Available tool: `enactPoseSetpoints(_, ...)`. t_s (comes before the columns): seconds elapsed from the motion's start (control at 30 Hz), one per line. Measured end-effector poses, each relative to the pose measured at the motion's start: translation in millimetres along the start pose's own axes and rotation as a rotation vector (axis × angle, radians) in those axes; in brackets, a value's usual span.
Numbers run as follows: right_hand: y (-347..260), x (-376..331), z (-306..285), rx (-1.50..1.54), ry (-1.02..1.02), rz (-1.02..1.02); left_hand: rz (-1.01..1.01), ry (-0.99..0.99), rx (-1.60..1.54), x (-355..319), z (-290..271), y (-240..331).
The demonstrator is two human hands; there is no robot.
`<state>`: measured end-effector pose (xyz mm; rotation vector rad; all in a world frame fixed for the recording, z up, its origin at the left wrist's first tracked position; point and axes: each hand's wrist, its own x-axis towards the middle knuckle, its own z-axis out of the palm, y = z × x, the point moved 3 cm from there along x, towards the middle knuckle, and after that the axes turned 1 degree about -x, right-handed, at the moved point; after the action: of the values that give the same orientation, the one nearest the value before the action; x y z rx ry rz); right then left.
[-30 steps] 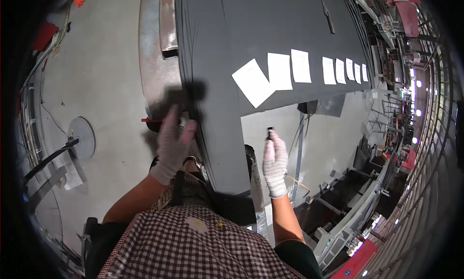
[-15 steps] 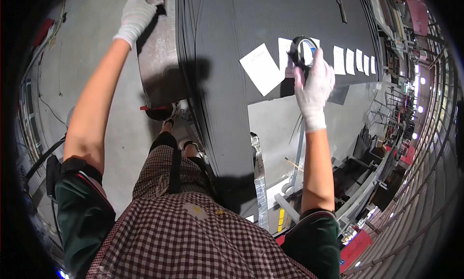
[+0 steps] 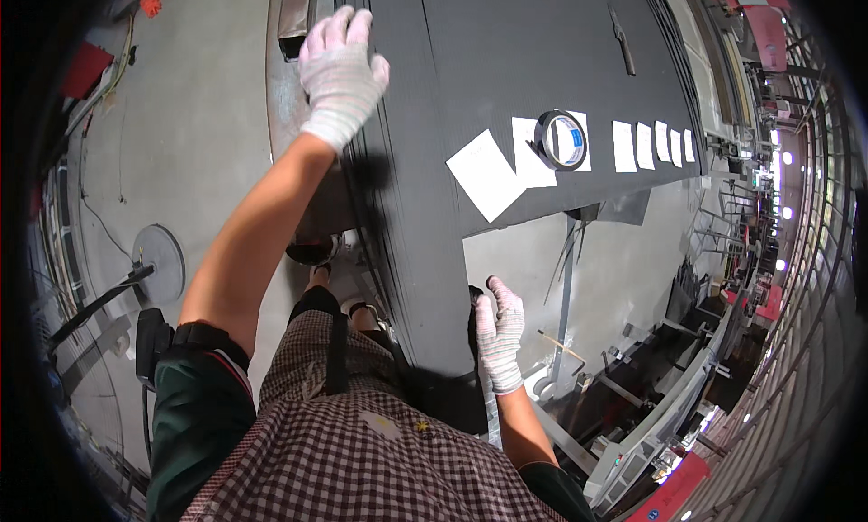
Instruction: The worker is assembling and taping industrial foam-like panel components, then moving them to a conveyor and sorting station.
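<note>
My left hand [image 3: 342, 79], in a pale knitted glove, hovers over the left edge of the dark ribbed table covering [image 3: 425, 269]. Its fingers are spread and hold nothing. My right hand [image 3: 501, 336], gloved too, is lower down beside the covering's inner edge; its fingers are apart, with nothing visible in them. A roll of black tape [image 3: 545, 142] with a blue-and-white core lies on white paper sheets [image 3: 533, 165]. Left of it is a tilted white sheet [image 3: 486, 176]. Close to my left hand is the end of a rectangular metal tube [image 3: 295, 20].
More white sheets [image 3: 624, 147] run in a row to the right. A slim dark tool [image 3: 622, 42] lies farther back. Grey floor [image 3: 208, 160] shows at the left, with a round grey disc [image 3: 159, 261]. Metal frames [image 3: 651, 422] stand at the lower right.
The tape roll has left my right hand and rests on the sheets. That hand has drawn back toward me. My left hand has come off the metal tube, moving right and nearer.
</note>
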<state>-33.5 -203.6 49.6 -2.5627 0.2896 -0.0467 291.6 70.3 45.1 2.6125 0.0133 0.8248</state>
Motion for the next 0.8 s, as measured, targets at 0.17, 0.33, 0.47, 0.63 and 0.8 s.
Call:
enactPoseSetpoints(0.17, 3.4, -10.5, 0.4, 0.041, 0.076, -0.040, -0.012, 0.121, 0.048, 40.0, -7.5, -18.2)
enactPoseSetpoints(0.33, 28.0, -22.4, 5.5, 0.152, -0.070, 0.040, -0.383, -0.045, -0.589, -58.9, -100.0, 25.0)
enactPoseSetpoints(0.47, 19.1, -24.3, 5.2, 0.040, -0.206, -0.334, -0.721, -0.544, -1.010, -243.9, -148.9, 39.4)
enactPoseSetpoints(0.63, -7.8, -7.4, 14.9, 0.207, -0.445, -0.054, -0.296, -0.765, -0.745, -325.1, -162.0, 91.0)
enactPoseSetpoints(0.8, 4.2, 9.1, 29.2, 0.379, -0.364, -0.057, -0.845, -0.684, -1.092, -301.9, -134.9, 95.2)
